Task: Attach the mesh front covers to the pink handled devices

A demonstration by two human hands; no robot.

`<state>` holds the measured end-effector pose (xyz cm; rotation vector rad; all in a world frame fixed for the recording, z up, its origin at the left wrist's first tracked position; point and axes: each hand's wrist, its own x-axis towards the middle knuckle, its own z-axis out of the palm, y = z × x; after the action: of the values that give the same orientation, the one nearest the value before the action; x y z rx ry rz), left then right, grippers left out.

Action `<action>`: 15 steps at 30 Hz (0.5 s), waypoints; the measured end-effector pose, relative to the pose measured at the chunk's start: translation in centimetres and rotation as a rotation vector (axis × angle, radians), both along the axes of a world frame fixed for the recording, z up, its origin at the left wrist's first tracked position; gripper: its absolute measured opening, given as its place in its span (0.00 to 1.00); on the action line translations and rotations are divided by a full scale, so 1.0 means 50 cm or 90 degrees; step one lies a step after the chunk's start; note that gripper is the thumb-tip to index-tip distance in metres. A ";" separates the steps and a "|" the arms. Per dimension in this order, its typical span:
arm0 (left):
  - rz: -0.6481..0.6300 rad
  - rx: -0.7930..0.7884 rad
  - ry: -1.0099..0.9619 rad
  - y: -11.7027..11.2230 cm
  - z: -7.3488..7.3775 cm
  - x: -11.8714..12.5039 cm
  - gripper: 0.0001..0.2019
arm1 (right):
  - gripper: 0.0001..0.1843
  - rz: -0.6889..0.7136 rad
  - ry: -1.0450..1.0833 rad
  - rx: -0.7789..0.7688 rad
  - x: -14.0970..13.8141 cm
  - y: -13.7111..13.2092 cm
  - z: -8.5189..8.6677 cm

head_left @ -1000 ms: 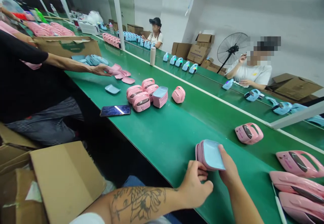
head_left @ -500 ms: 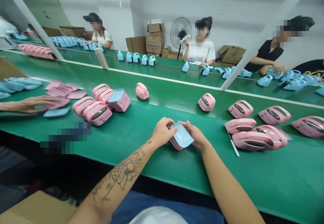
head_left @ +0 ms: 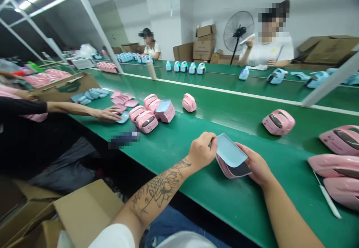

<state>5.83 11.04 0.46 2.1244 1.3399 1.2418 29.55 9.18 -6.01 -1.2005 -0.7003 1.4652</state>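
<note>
In front of me my left hand point(head_left: 204, 149) pinches the upper left corner of a light-blue sheet point(head_left: 231, 150). This sheet is tilted over a stack of pink panels point(head_left: 224, 167), and the dark face of the top panel shows beneath its lower right edge. My right hand point(head_left: 257, 164) grips the stack from the right side; some of its fingers are hidden behind the panels. Both hands are just above the green bench top point(head_left: 196, 199).
Pink handled toy cases point(head_left: 144, 119) stand left of my hands, beside another panel stack point(head_left: 166, 110). More pink cases point(head_left: 336, 166) and a white pen-like tool point(head_left: 329, 201) lie right. A co-worker's hand point(head_left: 108, 113) touches loose panels. Cardboard boxes point(head_left: 86, 210) are below the bench.
My view has turned left. The light-blue sheet, lying over the stack before, is now partly lifted and shifted, baring the dark face below. My left hand has moved to its corner.
</note>
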 end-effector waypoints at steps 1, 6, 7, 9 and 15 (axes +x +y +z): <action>0.037 -0.009 -0.025 -0.005 -0.006 -0.021 0.09 | 0.28 -0.001 -0.009 -0.006 0.001 -0.001 0.000; 0.241 -0.084 -0.128 -0.036 -0.048 -0.200 0.07 | 0.28 -0.022 -0.030 -0.054 -0.001 -0.007 0.004; 0.292 -0.098 -0.143 -0.042 -0.054 -0.248 0.07 | 0.27 -0.024 -0.032 -0.063 -0.002 -0.007 0.006; 0.412 -0.116 -0.167 -0.051 -0.057 -0.353 0.10 | 0.25 -0.023 -0.048 -0.070 -0.003 -0.005 0.009; 0.739 -0.122 -0.167 -0.031 0.001 -0.627 0.18 | 0.19 -0.029 -0.098 -0.110 0.004 0.006 0.023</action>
<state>-25.51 9.52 0.50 0.8928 2.5183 1.5504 29.77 9.50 -4.86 -1.4660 -0.6542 1.4280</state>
